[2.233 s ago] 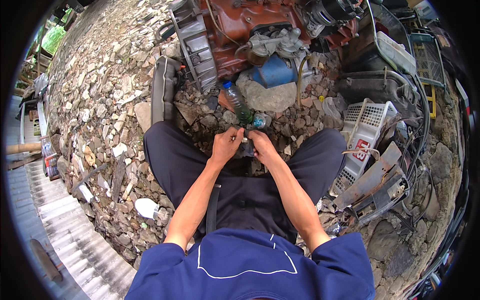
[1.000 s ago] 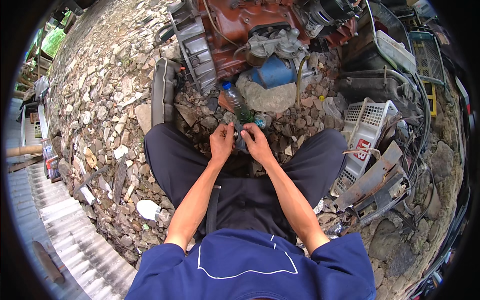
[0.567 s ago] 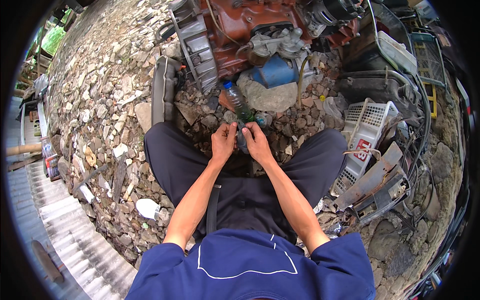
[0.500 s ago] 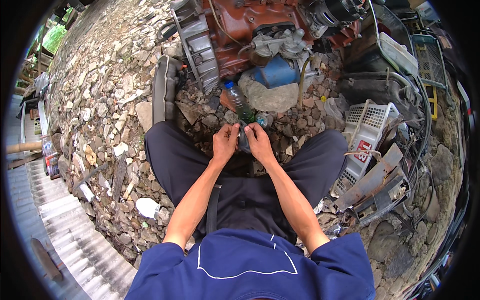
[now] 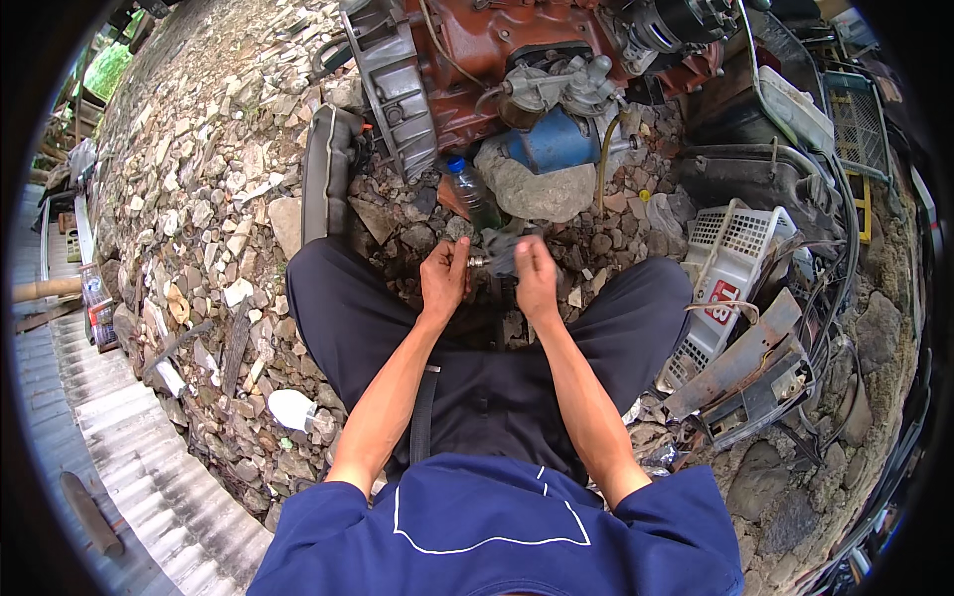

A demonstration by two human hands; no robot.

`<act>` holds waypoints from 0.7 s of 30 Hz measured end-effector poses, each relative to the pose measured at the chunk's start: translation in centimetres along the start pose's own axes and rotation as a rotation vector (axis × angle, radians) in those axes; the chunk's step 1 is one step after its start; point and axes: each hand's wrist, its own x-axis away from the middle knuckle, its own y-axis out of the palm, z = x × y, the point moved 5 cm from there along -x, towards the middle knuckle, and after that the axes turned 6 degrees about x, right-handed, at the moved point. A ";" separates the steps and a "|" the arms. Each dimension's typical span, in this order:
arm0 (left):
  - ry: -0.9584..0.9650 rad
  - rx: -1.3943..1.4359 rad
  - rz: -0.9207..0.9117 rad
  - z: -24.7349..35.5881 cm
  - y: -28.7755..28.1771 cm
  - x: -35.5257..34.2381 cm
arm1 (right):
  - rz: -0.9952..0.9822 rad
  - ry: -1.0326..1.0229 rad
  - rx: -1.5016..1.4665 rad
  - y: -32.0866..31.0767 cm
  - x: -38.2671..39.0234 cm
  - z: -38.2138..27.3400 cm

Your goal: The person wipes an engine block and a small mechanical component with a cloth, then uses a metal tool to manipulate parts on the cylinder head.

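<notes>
My left hand is closed, thumb and fingers pinching a small shiny metal piece that juts out toward the right; its exact kind is too small to make out. Close by, my right hand grips a dark grey rag, slightly smeared by motion, whose loose part reaches the metal piece. Both hands are held between my bent knees. Just beyond them a clear plastic bottle with a blue cap leans against the stones; the rag covers its lower end.
A red-brown engine block with a grey bell housing lies ahead, above a blue cylinder and a large stone. A long grey cover stands at left. A white plastic basket and scrap metal crowd the right.
My hands have drawn apart a little, the right one moving rightward. The metal piece and more of the rag now show between them. The bottle stays where it was.
</notes>
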 end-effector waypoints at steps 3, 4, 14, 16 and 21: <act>0.060 -0.038 -0.008 -0.2 0.0 -0.1 | -0.162 -0.395 0.301 2.2 0.2 -1.7; 0.081 -0.053 -0.020 -0.2 -0.1 0.0 | -0.200 -0.327 0.296 2.4 0.2 -1.4; 0.326 -0.266 0.000 -0.4 -0.1 0.2 | -0.405 0.118 0.304 2.8 0.1 -0.1; 0.320 -0.283 -0.024 -0.5 0.0 0.2 | -0.361 0.158 0.308 2.9 0.2 0.4; 0.450 -0.462 -0.122 -0.2 1.0 0.9 | -0.243 0.443 0.347 2.5 0.2 2.3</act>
